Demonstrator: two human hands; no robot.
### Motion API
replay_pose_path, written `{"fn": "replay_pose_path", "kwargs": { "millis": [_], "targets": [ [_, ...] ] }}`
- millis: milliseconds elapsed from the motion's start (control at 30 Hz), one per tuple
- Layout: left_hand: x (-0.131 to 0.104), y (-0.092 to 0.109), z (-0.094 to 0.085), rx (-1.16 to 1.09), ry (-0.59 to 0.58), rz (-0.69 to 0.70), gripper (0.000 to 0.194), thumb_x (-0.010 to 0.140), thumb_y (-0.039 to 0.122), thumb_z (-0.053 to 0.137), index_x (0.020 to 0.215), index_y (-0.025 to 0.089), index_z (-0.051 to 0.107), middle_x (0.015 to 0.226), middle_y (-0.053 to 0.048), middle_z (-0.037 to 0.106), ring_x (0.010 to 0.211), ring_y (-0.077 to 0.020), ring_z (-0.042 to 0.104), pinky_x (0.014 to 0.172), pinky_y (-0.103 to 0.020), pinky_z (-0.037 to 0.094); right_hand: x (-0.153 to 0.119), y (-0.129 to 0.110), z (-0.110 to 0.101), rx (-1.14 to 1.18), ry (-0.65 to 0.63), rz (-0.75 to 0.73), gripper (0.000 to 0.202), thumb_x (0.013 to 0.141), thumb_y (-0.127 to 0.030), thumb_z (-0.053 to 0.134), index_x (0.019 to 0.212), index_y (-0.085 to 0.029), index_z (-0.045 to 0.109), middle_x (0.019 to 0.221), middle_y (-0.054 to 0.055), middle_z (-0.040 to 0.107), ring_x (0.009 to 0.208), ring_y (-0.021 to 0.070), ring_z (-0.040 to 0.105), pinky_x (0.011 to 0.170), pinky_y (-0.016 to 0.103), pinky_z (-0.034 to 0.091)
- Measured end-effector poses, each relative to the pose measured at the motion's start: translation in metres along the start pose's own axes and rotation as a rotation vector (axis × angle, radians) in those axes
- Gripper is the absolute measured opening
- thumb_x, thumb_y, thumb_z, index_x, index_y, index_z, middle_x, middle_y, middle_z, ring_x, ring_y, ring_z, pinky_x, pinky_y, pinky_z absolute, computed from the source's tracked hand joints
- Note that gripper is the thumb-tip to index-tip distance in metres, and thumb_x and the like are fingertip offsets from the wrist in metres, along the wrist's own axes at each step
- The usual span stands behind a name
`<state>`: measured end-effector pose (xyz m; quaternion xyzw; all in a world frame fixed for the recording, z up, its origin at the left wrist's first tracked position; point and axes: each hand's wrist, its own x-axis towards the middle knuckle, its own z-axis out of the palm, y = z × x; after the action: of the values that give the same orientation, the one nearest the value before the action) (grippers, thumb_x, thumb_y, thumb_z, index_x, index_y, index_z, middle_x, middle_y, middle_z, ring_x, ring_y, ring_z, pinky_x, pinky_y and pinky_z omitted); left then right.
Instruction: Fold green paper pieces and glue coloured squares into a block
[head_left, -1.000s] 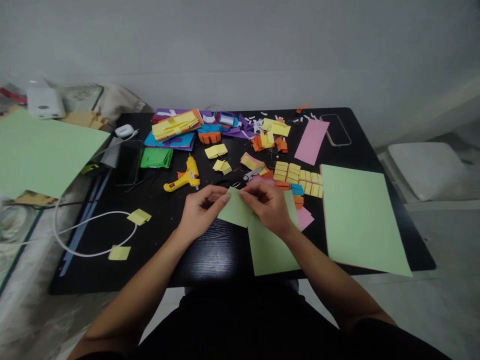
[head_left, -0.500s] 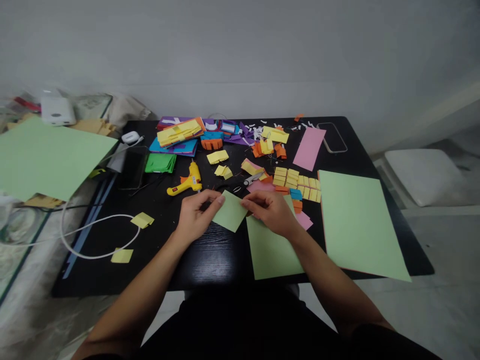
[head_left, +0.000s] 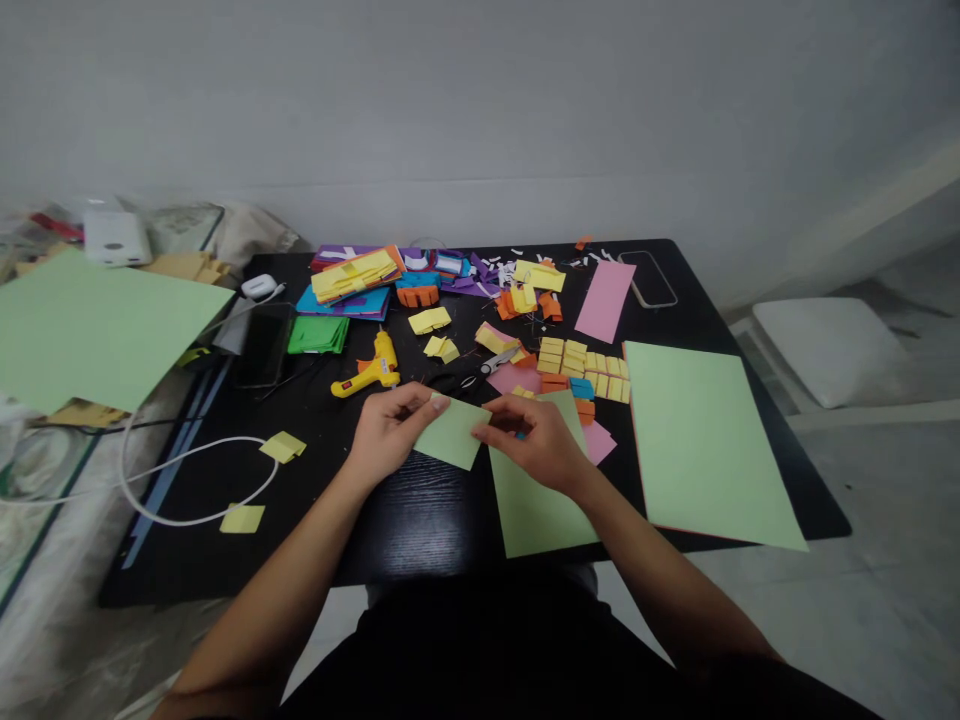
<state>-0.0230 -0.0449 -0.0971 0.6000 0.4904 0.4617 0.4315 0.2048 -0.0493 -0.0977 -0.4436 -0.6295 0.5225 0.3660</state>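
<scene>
Between my hands is a small light green piece of paper [head_left: 450, 438], held over the black table. My left hand [head_left: 390, 428] pinches its upper left part, with the thumb on top. At its right edge my right hand [head_left: 534, 438] pinches with thumb and fingertips. Under my right hand and wrist lies a larger light green sheet [head_left: 536, 510], partly hidden by them. A pair of scissors [head_left: 491, 366] rests just beyond my hands, and a yellow glue gun [head_left: 375, 368] lies beyond my left hand.
On the black table [head_left: 420, 540], a big green sheet [head_left: 709, 450] lies at right. Folded yellow paper pieces [head_left: 581, 362], a pink strip [head_left: 606, 300] and a yellow paper stack [head_left: 356, 277] are farther back. A white cable [head_left: 172, 520] loops at left near two yellow slips.
The small green paper has turned so its edges lie straighter, and my right hand has shifted its grip down its right edge. The whole view has moved slightly.
</scene>
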Motion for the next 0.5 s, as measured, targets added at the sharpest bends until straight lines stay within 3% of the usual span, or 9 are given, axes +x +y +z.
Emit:
{"fn": "replay_pose_path", "kwargs": {
  "millis": [133, 267, 367, 500],
  "targets": [
    [0.000, -0.004, 0.002, -0.129, 0.131, -0.041, 0.036, 0.086, 0.052, 0.084, 0.077, 0.018, 0.077, 0.058, 0.001, 0.065, 0.048, -0.0100, 0.052, 0.046, -0.022, 0.042, -0.009, 0.003, 0.001, -0.036, -0.033, -0.006, 0.036, 0.082, -0.046, 0.090, 0.109, -0.025, 0.077, 0.108, 0.005, 0.082, 0.103, 0.0248, 0.077, 0.093, 0.042, 0.061],
    [0.003, -0.009, 0.002, -0.366, 0.195, -0.129, 0.039, 0.079, 0.056, 0.089, 0.085, 0.020, 0.075, 0.066, 0.001, 0.070, 0.053, -0.0121, 0.061, 0.051, -0.023, 0.050, -0.012, 0.006, -0.001, -0.132, 0.008, -0.122, 0.049, 0.078, -0.045, 0.095, 0.120, -0.028, 0.075, 0.129, 0.009, 0.076, 0.123, 0.0297, 0.070, 0.102, 0.048, 0.059],
    [0.007, -0.009, 0.000, -0.540, 0.186, -0.161, 0.043, 0.072, 0.053, 0.095, 0.091, 0.022, 0.073, 0.072, 0.001, 0.073, 0.059, -0.0141, 0.066, 0.059, -0.026, 0.058, -0.005, 0.010, -0.003, -0.221, 0.050, -0.244, 0.051, 0.079, -0.040, 0.095, 0.124, -0.030, 0.074, 0.141, 0.010, 0.071, 0.134, 0.0315, 0.064, 0.117, 0.056, 0.050],
    [0.010, -0.007, -0.004, -0.667, 0.114, -0.175, 0.044, 0.068, 0.045, 0.100, 0.093, 0.023, 0.071, 0.075, 0.001, 0.073, 0.065, -0.0152, 0.070, 0.066, -0.028, 0.061, 0.013, 0.013, -0.005, -0.202, 0.159, -0.272, 0.032, 0.091, -0.032, 0.083, 0.122, -0.030, 0.074, 0.139, 0.009, 0.071, 0.136, 0.0299, 0.063, 0.122, 0.057, 0.046]
  ]
}}
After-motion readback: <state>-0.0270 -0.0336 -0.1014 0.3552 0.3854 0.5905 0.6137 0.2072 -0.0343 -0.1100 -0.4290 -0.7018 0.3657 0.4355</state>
